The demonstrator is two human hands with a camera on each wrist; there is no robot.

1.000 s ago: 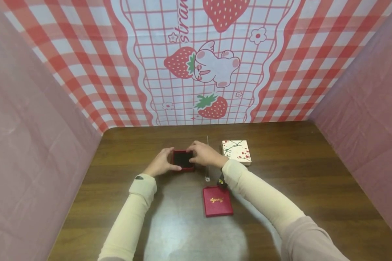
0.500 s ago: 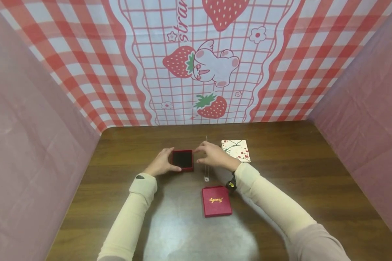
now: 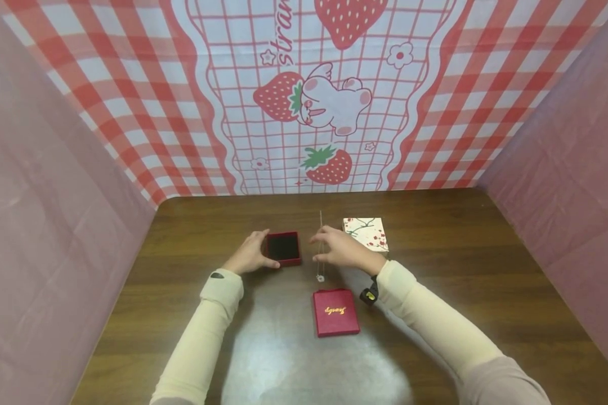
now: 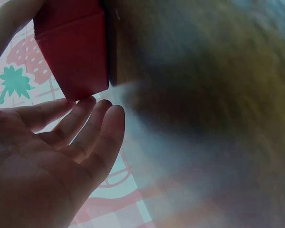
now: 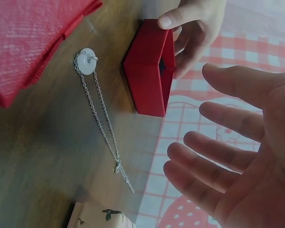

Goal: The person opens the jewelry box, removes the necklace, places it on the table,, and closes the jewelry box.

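A small red box [image 3: 300, 253] with a black lining stands open on the table. My left hand [image 3: 249, 254] grips its left side between thumb and fingers; in the left wrist view the fingertips meet the red box [image 4: 76, 52]. Above the silver necklace [image 3: 320, 278] hovers my right hand [image 3: 345, 250], fingers spread and holding nothing. In the right wrist view the necklace [image 5: 104, 126] lies stretched on the table, its round pendant [image 5: 87, 61] towards the red lid, beside the red box [image 5: 145, 71].
The red lid [image 3: 336, 313] with gold lettering lies nearer the front. A cream floral box [image 3: 367, 233] sits behind the right hand, partly covered by it. A strawberry-print cloth [image 3: 334, 101] hangs at the back, with pink cloths at both sides.
My right hand has let go of the red box and moved right, over the necklace. The left hand has stayed at the box, which is turned very slightly.
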